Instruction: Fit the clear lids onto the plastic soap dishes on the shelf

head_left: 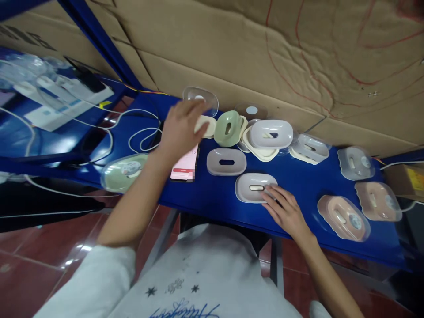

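Observation:
My left hand (185,126) is raised above the phone (184,167), its fingers apart beside a cream tray (208,128) and below a clear lid (212,98). Nothing shows in it. The fingers of my right hand (285,207) are spread over the right end of a grey oval dish (245,194) that has a white piece in its middle. Just behind lies another grey dish (213,168) with a dark slot. A green dish (232,134) leans on cream pieces, and a pale dish (281,128) rests on a cream scalloped tray (265,154).
Covered pink dishes (339,212) sit at the right, a covered green dish (112,176) at the left edge. White cables cross the blue table (205,194) near a power strip (49,115). Cardboard (232,57) stands along the back.

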A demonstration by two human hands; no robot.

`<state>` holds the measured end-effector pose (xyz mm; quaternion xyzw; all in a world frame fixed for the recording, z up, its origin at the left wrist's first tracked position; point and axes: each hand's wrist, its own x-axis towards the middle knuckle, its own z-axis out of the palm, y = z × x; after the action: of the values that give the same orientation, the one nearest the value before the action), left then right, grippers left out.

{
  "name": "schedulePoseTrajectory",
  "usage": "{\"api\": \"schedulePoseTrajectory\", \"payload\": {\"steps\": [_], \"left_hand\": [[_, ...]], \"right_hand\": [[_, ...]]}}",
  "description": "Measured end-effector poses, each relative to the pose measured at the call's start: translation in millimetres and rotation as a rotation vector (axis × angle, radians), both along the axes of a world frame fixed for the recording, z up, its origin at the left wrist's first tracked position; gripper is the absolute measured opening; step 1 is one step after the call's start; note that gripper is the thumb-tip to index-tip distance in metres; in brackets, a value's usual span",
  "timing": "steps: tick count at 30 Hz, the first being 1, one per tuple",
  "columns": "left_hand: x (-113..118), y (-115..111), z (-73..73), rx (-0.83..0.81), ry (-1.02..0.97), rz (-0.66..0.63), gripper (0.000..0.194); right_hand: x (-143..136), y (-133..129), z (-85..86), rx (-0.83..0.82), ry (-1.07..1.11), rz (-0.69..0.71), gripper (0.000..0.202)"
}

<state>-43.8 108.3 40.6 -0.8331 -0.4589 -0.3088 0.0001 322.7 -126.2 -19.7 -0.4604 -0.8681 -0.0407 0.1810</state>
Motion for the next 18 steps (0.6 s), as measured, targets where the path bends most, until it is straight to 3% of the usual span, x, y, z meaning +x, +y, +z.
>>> {"api": "schedulePoseTrajectory", "payload": {"steps": [2, 4, 7, 10, 13, 16, 18], "left_hand": [[-12.6, 56.3, -6.7, -0.035, -0.036, 0.08, 0.057], [-18.9, 96.8, -18.0, -0.074, -0.066, 0.116, 0.069], [-16.7, 122.9, -32.1, -0.074, -0.074, 0.143, 0.061], [-7.8, 122.2, -31.6, -0.023, -0.067, 0.202, 0.055], [-2.0, 109.8, -13.4, -0.071, 0.032, 0.29, 0.044], [-4.0, 80.6, 12.8, -0.072, 0.104, 0.307, 0.025], [-5.7, 45.5, 24.9, 0.102, 0.068, 0.286, 0.023]], "right_hand": [[-7.0, -1.7, -1.1, -0.028, -0.006, 0.015, 0.053], [-14.1, -4.5, -3.2, -0.047, 0.013, 0.011, 0.05], [-21.5, -8.7, -7.0, -0.043, 0.044, -0.033, 0.05], [-24.1, -10.5, -8.6, -0.044, 0.049, -0.059, 0.046], [-24.6, -9.7, -7.5, -0.058, 0.061, -0.067, 0.045], [-23.9, -9.0, -6.3, -0.087, 0.07, -0.063, 0.048], [-22.0, -10.0, -5.9, -0.114, 0.08, -0.047, 0.052]]}}
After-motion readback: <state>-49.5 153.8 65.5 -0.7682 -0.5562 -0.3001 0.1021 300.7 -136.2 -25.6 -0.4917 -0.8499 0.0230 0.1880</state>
